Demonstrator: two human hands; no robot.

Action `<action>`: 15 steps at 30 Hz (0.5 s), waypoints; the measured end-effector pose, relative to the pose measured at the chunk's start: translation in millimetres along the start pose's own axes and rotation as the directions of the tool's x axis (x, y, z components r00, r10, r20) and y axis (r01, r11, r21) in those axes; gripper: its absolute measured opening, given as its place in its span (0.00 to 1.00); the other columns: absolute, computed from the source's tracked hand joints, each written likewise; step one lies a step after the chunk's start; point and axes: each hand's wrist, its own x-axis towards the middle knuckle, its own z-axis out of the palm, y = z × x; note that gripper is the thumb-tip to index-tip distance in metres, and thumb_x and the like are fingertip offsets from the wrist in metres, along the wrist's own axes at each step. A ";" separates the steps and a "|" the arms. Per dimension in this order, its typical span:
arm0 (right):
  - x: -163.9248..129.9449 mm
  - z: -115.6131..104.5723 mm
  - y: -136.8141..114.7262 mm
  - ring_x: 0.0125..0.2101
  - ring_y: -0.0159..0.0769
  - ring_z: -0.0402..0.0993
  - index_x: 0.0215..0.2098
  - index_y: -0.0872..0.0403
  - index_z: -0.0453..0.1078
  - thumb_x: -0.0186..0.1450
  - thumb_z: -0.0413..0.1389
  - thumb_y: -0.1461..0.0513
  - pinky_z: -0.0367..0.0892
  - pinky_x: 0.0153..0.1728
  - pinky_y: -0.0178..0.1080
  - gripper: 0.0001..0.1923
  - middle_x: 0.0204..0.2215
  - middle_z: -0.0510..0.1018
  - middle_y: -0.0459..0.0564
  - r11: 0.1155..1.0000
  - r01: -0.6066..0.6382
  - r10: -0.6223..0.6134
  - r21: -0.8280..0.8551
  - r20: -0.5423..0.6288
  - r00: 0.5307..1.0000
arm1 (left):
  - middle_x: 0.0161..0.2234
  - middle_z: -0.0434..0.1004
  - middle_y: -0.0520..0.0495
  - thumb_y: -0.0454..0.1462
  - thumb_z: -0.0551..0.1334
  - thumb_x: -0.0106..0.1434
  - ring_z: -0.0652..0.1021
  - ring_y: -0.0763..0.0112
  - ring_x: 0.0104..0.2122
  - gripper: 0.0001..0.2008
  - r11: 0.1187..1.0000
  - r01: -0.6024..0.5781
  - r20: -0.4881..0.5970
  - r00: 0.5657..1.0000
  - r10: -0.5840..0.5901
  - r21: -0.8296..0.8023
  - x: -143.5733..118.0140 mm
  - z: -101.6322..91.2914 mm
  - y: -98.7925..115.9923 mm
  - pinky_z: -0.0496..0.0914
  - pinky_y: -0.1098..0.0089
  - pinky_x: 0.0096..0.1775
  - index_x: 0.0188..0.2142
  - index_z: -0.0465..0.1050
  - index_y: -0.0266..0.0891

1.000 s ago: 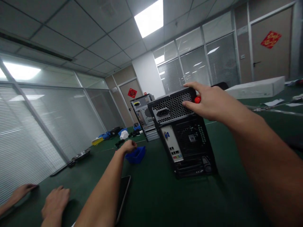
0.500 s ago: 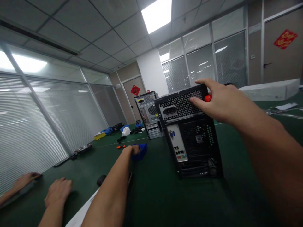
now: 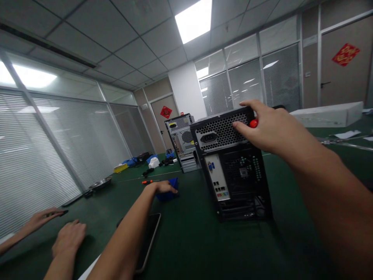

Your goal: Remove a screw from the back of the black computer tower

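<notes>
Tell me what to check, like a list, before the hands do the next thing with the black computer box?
1. Right hand has its tool: ok. A red-tipped handle sits in its grip, at the top rear edge of the black computer case.
2. Case stands steady: ok. It is upright on the green table.
3. Left hand is at the blue bin: ok, the fingers rest on it.
4. Left hand holds a part: cannot tell, the palm hides it.
5. Tool tip is seated in a screw: cannot tell, the hand covers it.
6. Other person's hands are away from the case: ok, they lie at the table's near left.
</notes>
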 end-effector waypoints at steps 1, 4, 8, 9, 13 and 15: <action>-0.1 0.4 0.1 0.42 0.63 0.75 0.69 0.49 0.62 0.68 0.55 0.43 0.71 0.45 0.63 0.36 0.40 0.78 0.62 1.000 0.008 -0.008 0.001 -0.009 1.000 | 0.55 0.74 0.41 0.44 0.64 0.71 0.78 0.59 0.50 0.18 0.999 0.026 0.053 0.998 -0.027 0.031 7.9 0.2 5.7 0.77 0.54 0.51 0.57 0.71 0.38; 0.4 1.5 0.9 0.42 0.64 0.76 0.69 0.49 0.62 0.67 0.56 0.43 0.70 0.44 0.63 0.37 0.40 0.78 0.63 1.000 0.010 -0.010 -0.004 -0.012 1.000 | 0.55 0.74 0.41 0.43 0.64 0.71 0.78 0.59 0.50 0.19 0.991 0.059 0.152 0.985 -0.077 0.120 21.0 4.1 15.8 0.77 0.53 0.51 0.57 0.71 0.37; 1.1 2.1 1.0 0.44 0.66 0.76 0.68 0.49 0.62 0.67 0.55 0.42 0.71 0.44 0.62 0.37 0.39 0.78 0.62 1.000 0.001 -0.001 -0.017 -0.002 1.000 | 0.56 0.74 0.41 0.43 0.64 0.71 0.78 0.58 0.52 0.19 0.985 0.040 0.136 0.989 -0.064 0.169 20.7 14.3 16.7 0.76 0.53 0.52 0.57 0.71 0.38; 1.1 1.9 0.6 0.44 0.66 0.76 0.68 0.49 0.62 0.67 0.55 0.43 0.71 0.45 0.62 0.36 0.40 0.78 0.62 1.000 0.005 -0.005 -0.015 -0.006 1.000 | 0.56 0.74 0.41 0.43 0.64 0.71 0.78 0.58 0.52 0.19 0.985 0.035 0.129 0.990 -0.058 0.171 20.0 16.4 16.3 0.76 0.53 0.52 0.57 0.71 0.38; 0.1 0.5 -1.9 0.44 0.64 0.76 0.69 0.50 0.62 0.68 0.55 0.43 0.70 0.47 0.62 0.36 0.41 0.77 0.62 1.000 0.008 -0.008 -0.016 -0.012 1.000 | 0.56 0.74 0.41 0.44 0.64 0.71 0.78 0.58 0.51 0.19 0.986 0.018 0.110 0.993 -0.037 0.165 20.3 20.8 16.6 0.77 0.53 0.51 0.57 0.71 0.38; -0.2 0.0 -2.5 0.43 0.64 0.76 0.69 0.49 0.62 0.67 0.55 0.43 0.71 0.46 0.62 0.37 0.41 0.78 0.62 1.000 0.002 -0.002 -0.028 -0.003 1.000 | 0.55 0.74 0.41 0.44 0.64 0.71 0.78 0.58 0.51 0.19 0.987 0.011 0.100 0.995 -0.027 0.158 22.0 22.1 17.9 0.77 0.53 0.51 0.57 0.71 0.37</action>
